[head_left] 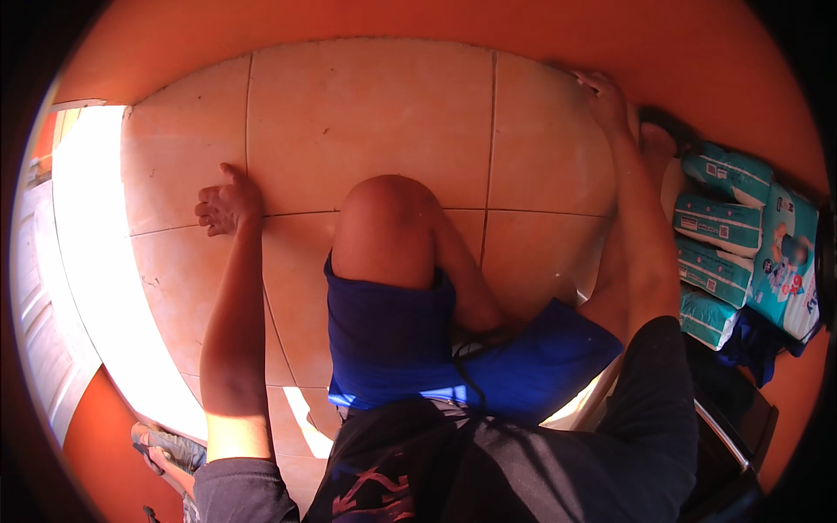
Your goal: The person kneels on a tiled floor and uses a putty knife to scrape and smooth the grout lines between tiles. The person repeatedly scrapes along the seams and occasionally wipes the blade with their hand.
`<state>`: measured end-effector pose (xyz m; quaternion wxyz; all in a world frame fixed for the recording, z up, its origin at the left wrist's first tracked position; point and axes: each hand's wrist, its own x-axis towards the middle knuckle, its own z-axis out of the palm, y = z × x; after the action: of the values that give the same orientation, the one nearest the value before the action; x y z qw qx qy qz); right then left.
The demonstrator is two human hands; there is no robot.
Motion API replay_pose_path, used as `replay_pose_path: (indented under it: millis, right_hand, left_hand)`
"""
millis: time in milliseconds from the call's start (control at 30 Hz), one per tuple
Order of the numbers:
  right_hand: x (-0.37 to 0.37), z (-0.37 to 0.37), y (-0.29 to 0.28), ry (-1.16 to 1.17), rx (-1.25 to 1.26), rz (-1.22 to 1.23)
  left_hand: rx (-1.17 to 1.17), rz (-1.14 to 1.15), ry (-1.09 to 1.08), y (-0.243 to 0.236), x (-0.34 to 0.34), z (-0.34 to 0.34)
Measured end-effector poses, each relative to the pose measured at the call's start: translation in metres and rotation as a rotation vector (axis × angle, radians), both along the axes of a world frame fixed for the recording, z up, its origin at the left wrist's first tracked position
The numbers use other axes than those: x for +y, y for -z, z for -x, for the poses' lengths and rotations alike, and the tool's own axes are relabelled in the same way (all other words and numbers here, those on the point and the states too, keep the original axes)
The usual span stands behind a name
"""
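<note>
My left hand (228, 202) is over the tiled floor (375, 113) at the left, its thumb stretched out and its fingers loosely bent and apart. Nothing shows in it. On the far right, my right hand (604, 98) reaches to where the tiles meet the orange wall (523, 35). Its fingers are stretched out and it appears to hold nothing. Between my arms is my raised bare knee (388, 222), with blue shorts (392, 336) below it. My other leg is folded to the right, partly hidden by my right arm.
Several teal diaper packs (717, 222) are stacked at the right, beside a larger pack (785, 266). A black piece of furniture with a metal tube (724, 434) stands below them. Bright sunlight falls by a white panelled door (52, 322) at the left. Another person's foot (157, 455) shows lower left.
</note>
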<state>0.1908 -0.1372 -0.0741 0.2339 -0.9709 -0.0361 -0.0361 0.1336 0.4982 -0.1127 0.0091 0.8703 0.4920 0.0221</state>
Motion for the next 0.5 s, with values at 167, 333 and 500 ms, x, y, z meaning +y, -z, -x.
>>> replay_pose_path:
  millis: [167,333,500]
  right_hand:
    - [0.016,-0.002,0.006,-0.068,-0.138,0.192]
    - [0.002,0.003,0.009,-0.010,-0.114,0.132]
    - [0.035,0.005,0.004,-0.015,-0.125,0.125]
  left_hand:
    - [0.016,0.024,-0.011,-0.003,0.002,0.000]
    - [0.005,0.024,0.014,-0.002,-0.005,0.000]
    - [0.008,0.015,-0.011,-0.004,0.002,0.002]
